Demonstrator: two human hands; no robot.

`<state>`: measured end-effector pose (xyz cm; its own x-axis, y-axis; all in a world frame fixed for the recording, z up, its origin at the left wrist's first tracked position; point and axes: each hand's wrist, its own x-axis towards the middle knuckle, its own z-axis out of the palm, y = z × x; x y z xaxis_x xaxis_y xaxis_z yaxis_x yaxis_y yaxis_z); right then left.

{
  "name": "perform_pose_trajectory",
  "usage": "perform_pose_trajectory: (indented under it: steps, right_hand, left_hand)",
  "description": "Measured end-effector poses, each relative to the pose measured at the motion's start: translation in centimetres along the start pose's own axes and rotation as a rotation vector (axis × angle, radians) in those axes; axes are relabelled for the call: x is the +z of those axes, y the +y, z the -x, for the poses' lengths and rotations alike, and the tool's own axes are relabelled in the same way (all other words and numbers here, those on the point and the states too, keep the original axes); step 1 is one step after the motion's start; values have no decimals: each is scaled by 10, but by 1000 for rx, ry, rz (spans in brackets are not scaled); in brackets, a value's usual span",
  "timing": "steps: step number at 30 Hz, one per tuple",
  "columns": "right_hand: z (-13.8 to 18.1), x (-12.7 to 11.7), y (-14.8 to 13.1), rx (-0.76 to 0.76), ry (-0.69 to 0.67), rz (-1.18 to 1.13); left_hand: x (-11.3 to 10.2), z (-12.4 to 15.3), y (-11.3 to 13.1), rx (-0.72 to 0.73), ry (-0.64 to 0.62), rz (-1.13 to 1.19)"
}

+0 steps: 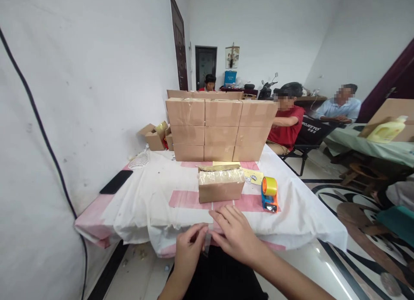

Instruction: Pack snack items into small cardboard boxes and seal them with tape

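At the table's near edge, my left hand (191, 244) has its thumb and fingertips pinched on what looks like a thin strip of clear tape (207, 243). Close to its right, my right hand (237, 234) reaches over the strip, fingers stretched out and thumb apart from them. Both hands are nearly touching at their tips. Just beyond them sits a small cardboard box (221, 192), its top edge raised and shiny clear plastic or tape showing along its upper side. An orange and blue tape dispenser (269, 200) with a yellow roll (269, 186) stands right of the box.
Stacked cardboard boxes (221, 136) form a wall behind the small box. A black phone (116, 181), a white perforated object (139, 160) and an open carton (154, 138) lie left. A person in red (291, 125) sits beyond the right edge; others sit farther back.
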<state>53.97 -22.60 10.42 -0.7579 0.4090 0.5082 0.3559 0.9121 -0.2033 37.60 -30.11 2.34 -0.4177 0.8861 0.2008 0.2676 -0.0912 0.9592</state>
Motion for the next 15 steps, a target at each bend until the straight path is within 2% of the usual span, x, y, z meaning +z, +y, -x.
perform_pose_trajectory:
  steps: [3, 6, 9, 12, 15]
  right_hand:
    - [-8, -5, 0, 24, 0, -89]
    - [-21, -21, 4, 10, -27, -141]
    - [-37, -47, 15, 25, 9, -234]
    - [-59, -80, 33, 93, 94, -291]
    - [-90, -104, 54, 118, 39, -368]
  left_hand:
    - [1, 3, 1, -3, 30, 26]
    - [2, 4, 3, -31, 24, 91]
    - [1, 2, 3, -108, -10, 182]
    - [-5, 1, -4, -168, 9, 199]
    - [-15, 4, -17, -179, 52, 155]
